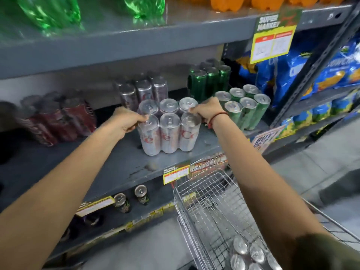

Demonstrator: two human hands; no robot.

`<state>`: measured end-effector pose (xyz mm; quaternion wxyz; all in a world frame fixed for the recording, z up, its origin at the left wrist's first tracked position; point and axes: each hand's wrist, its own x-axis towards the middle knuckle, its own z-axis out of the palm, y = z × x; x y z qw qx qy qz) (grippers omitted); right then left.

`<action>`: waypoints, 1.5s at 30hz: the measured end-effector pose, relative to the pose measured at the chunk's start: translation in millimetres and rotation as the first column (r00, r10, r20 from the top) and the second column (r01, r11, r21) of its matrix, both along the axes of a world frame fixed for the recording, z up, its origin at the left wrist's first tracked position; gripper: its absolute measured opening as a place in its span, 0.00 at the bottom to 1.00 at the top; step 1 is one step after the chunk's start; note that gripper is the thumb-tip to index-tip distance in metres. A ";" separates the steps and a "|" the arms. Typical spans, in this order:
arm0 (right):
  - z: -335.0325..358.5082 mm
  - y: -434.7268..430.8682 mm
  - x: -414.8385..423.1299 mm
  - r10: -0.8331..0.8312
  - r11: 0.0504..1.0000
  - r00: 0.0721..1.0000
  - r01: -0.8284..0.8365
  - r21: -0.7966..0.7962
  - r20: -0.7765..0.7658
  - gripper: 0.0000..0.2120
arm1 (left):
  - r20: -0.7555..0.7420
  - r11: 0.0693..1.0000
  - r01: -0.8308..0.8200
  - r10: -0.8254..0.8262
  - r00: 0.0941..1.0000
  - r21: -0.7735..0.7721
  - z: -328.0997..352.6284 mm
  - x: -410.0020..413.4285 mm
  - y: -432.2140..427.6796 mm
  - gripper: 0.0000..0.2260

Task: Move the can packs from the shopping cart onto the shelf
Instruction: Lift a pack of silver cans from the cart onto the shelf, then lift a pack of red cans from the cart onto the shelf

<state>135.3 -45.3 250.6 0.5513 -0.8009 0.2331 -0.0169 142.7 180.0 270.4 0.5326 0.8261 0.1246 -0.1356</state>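
Note:
A shrink-wrapped pack of silver cans (pixel 169 131) stands upright on the grey middle shelf (pixel 109 168), near its front edge. My left hand (pixel 127 121) grips the pack's left side at the top. On the right side, my right hand (pixel 206 112) holds the pack's top edge. Another pack of silver cans (pixel 251 254) lies in the wire shopping cart (pixel 210 207) at the bottom right, partly hidden by my right arm.
On the same shelf are a red can pack (pixel 58 121) at left, a silver pack (pixel 144 90) behind, and green can packs (pixel 245 106) at right. Green and orange bottles fill the shelf above. Blue snack bags (pixel 292 75) fill the right rack. Loose cans (pixel 141 193) stand below.

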 end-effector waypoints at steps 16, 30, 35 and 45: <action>-73.5 -40.5 -129.4 -0.308 0.950 0.945 0.299 0.085 0.114 0.19 | 0.816 0.961 -0.143 -0.116 0.567 0.236 -75.8 -102.1 -69.8 0.14; -279.7 -109.8 -400.7 -0.588 0.774 0.626 0.620 -0.129 -0.512 0.17 | -0.554 0.743 0.668 -0.540 0.634 0.039 -288.6 -224.4 -190.6 0.06; -307.9 -131.9 -410.2 -0.616 0.780 0.588 0.552 -0.297 -0.525 0.29 | -0.617 0.667 0.739 -0.541 0.571 0.098 -334.9 -245.9 -215.2 0.07; -315.5 -136.1 -408.8 -0.549 0.721 0.494 0.689 -0.082 -0.675 0.31 | -0.794 0.835 0.539 -0.403 0.456 -0.114 -333.4 -275.0 -234.7 0.15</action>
